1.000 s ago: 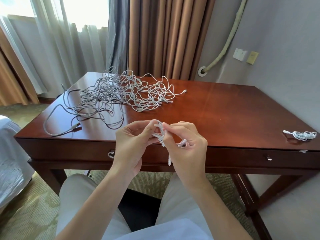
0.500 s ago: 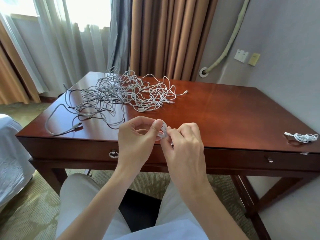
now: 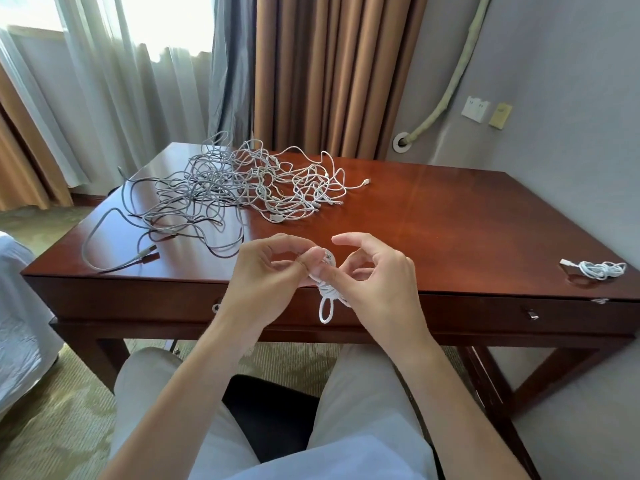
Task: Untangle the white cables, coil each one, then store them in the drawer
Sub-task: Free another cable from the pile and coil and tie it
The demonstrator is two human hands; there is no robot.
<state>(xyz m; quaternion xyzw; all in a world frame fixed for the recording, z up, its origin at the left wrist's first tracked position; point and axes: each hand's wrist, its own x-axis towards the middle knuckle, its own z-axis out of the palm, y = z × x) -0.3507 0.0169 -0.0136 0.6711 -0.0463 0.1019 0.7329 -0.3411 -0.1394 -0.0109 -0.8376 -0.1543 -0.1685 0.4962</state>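
Between my hands, over the desk's front edge, is a small coiled white cable [image 3: 327,289] with a loop hanging below. My left hand [image 3: 266,271] pinches the coil's top between thumb and fingertips. My right hand [image 3: 375,282] holds the coil from the right with its thumb and lower fingers, index finger raised. A big tangle of white and grey cables [image 3: 242,183] lies on the back left of the wooden desk [image 3: 450,230]. One coiled white cable [image 3: 597,270] rests at the desk's right front corner. The drawer front [image 3: 485,315] below the desktop looks closed.
A grey cable end with a plug [image 3: 147,252] trails toward the desk's left front corner. Curtains hang behind the desk, a wall with sockets [image 3: 476,108] stands on the right, and a bed edge [image 3: 20,306] is at the left. My knees sit under the desk front.
My right hand has opened out from its close grip, its index finger lifting, and the coil's lower loop now hangs in view. Both hands stay at the desk's front edge.
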